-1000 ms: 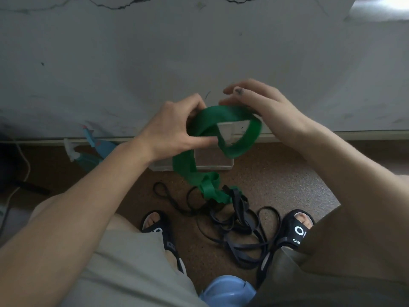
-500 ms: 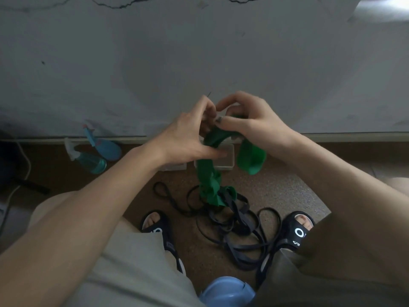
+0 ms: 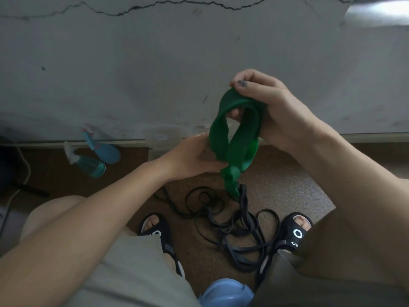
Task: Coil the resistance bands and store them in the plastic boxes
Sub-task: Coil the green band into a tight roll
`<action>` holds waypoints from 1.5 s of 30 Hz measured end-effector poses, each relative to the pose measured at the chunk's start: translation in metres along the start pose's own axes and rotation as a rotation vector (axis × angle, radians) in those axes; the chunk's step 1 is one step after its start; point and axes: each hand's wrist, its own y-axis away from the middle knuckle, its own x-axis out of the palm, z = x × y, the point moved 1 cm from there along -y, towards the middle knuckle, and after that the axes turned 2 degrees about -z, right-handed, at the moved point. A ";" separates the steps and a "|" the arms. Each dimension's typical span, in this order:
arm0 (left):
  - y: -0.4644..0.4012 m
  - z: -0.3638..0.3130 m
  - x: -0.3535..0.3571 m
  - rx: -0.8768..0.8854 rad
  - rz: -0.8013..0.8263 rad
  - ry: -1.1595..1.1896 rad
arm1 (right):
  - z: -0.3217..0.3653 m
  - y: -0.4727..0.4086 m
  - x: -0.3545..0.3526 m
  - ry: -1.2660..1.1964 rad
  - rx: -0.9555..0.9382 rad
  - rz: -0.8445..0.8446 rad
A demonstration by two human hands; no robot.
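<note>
A wide green resistance band (image 3: 234,138) hangs in a loop in front of the grey wall. My right hand (image 3: 272,109) grips the top of the loop, with fingers curled through it. My left hand (image 3: 194,156) holds the band lower down, pinching where the two sides cross. The band's twisted tail drops to a tangle of black resistance bands (image 3: 234,227) on the brown floor between my feet. The plastic boxes are hidden behind my hands and the band.
Two blue spray bottles (image 3: 97,156) lie on the floor at the left by the wall. A white cable (image 3: 20,173) runs along the far left. My sandalled feet (image 3: 161,231) flank the black tangle, and a blue rounded object (image 3: 225,293) sits at the bottom edge.
My right hand has risen and moved right, stretching the green band into a taller loop. My left hand has dropped to the lower crossing of the band.
</note>
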 end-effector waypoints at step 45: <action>0.038 0.024 -0.047 -0.427 -0.139 -0.060 | 0.011 0.016 -0.034 -0.073 0.166 -0.082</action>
